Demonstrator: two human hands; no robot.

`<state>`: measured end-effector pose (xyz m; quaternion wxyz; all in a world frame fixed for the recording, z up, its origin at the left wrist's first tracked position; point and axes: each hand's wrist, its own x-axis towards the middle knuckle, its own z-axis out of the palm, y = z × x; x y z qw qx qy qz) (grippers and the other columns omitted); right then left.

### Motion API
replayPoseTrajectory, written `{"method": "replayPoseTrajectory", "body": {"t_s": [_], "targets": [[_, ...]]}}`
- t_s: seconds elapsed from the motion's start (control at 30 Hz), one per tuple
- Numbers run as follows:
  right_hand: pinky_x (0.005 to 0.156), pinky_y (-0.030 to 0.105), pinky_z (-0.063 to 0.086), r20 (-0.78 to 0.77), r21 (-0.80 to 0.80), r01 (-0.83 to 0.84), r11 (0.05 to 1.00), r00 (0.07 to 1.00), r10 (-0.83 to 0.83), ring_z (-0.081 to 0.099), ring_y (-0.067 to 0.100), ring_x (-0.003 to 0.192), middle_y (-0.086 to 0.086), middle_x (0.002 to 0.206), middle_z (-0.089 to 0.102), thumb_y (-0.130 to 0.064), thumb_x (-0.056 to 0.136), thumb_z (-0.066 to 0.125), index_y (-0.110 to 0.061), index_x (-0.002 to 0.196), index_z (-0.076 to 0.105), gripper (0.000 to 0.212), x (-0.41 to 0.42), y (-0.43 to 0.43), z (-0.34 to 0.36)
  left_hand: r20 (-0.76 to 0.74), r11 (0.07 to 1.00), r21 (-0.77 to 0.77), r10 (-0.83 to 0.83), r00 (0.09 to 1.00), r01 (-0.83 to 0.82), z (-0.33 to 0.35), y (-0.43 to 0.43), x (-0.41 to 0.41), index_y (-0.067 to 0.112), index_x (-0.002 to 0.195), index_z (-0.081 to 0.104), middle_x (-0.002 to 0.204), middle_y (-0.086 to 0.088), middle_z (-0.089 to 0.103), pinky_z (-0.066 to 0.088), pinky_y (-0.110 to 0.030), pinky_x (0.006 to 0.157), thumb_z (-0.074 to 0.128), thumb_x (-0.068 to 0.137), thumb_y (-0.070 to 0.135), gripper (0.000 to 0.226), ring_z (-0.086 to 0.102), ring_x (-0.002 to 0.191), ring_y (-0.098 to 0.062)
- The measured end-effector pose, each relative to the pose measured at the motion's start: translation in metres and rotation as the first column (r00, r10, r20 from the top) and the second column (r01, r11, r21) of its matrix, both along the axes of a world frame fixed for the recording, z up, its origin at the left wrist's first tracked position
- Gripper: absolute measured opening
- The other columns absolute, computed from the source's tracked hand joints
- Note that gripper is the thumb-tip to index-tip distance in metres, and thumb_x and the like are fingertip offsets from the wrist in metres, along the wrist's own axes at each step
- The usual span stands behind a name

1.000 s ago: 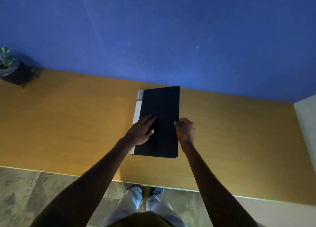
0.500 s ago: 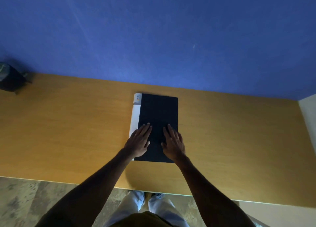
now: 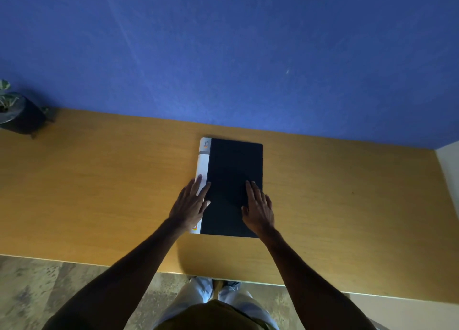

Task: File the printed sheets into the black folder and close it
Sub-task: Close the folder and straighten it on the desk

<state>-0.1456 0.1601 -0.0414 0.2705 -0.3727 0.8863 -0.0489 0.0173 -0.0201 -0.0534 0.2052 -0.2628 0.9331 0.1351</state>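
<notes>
While both palms lie flat with the fingers stretched out, neither hand makes a grip: the left hand (image 3: 190,206) presses on the white strip at the folder's left edge, and the right hand (image 3: 258,210) rests on the lower right part of the cover, nothing clasped in either. The black folder (image 3: 234,180) lies closed in the middle of the frame, on the wooden worktop (image 3: 99,193), its long side pointing away from the person. The white spine strip (image 3: 203,163) carries a small orange and grey logo at the top and an orange mark at the bottom; the letters are too small to read. No printed sheets show outside the cover. In the upper left of the frame a dark pot with a small green plant (image 3: 17,113) stands on the worktop, well apart from the folder. The cover is matt, with a faint grid texture. The worktop has a smooth yellow-brown grain, behind it a blue wall (image 3: 223,56).
</notes>
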Motion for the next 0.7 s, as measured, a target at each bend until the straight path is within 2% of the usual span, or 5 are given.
{"method": "replayPoseTrajectory", "body": {"t_s": [0.13, 0.27, 0.4, 0.53, 0.7], "targets": [[0.137, 0.049, 0.023, 0.007, 0.016, 0.063, 0.998, 0.998, -0.063, 0.018, 0.025, 0.169, 0.003, 0.183, 0.005, -0.029, 0.109, 0.053, -0.016, 0.175, 0.003, 0.084, 0.000, -0.001, 0.008, -0.038, 0.956, 0.217, 0.212, 0.977, -0.199, 0.016, -0.007, 0.000, 0.020, 0.176, 0.009, 0.182, -0.012, 0.021, 0.046, -0.049, 0.128, 0.037, 0.118, 0.042, 0.068, 0.038, 0.164, -0.034], [0.132, 0.049, 0.032, 0.051, 0.065, 0.075, 0.995, 0.996, -0.078, 0.024, 0.028, 0.166, 0.005, 0.181, 0.011, -0.028, 0.109, 0.054, -0.015, 0.172, 0.021, 0.072, 0.003, -0.003, 0.011, -0.145, 0.855, 0.390, 0.423, 0.895, -0.341, 0.021, -0.009, -0.005, 0.014, 0.173, 0.024, 0.171, -0.013, 0.046, 0.044, -0.049, 0.127, 0.046, 0.117, 0.030, 0.063, 0.050, 0.157, -0.034], [0.130, 0.050, 0.037, 0.115, 0.088, 0.057, 0.995, 0.991, -0.066, 0.022, 0.032, 0.166, 0.008, 0.181, 0.007, -0.028, 0.108, 0.055, -0.014, 0.171, 0.023, 0.071, 0.005, -0.005, 0.013, -0.109, 0.506, 0.654, 0.798, 0.592, -0.562, 0.027, -0.009, -0.015, 0.009, 0.162, 0.043, 0.154, -0.018, 0.062, 0.053, -0.048, 0.116, 0.064, 0.108, 0.015, 0.058, 0.062, 0.141, -0.037], [0.129, 0.052, 0.038, 0.126, 0.077, 0.059, 0.995, 0.990, -0.068, 0.019, 0.033, 0.167, 0.007, 0.181, 0.006, -0.029, 0.108, 0.057, -0.014, 0.171, 0.021, 0.075, 0.005, -0.004, 0.014, 0.075, 0.143, 0.814, 0.935, 0.346, -0.562, 0.028, -0.011, -0.020, -0.002, 0.162, 0.039, 0.154, -0.021, 0.062, 0.056, -0.047, 0.111, 0.068, 0.104, 0.006, 0.065, 0.067, 0.131, -0.038], [0.126, 0.052, 0.042, 0.141, 0.026, 0.117, 0.993, 0.983, -0.120, 0.021, 0.031, 0.166, 0.005, 0.181, 0.012, -0.024, 0.110, 0.055, -0.013, 0.170, 0.027, 0.067, 0.005, 0.005, 0.015, 0.094, 0.130, 0.838, 0.922, 0.375, -0.531, 0.024, -0.005, -0.022, -0.005, 0.146, 0.061, 0.146, -0.022, 0.068, 0.056, -0.046, 0.100, 0.067, 0.103, 0.001, 0.043, 0.069, 0.121, -0.041]]}}
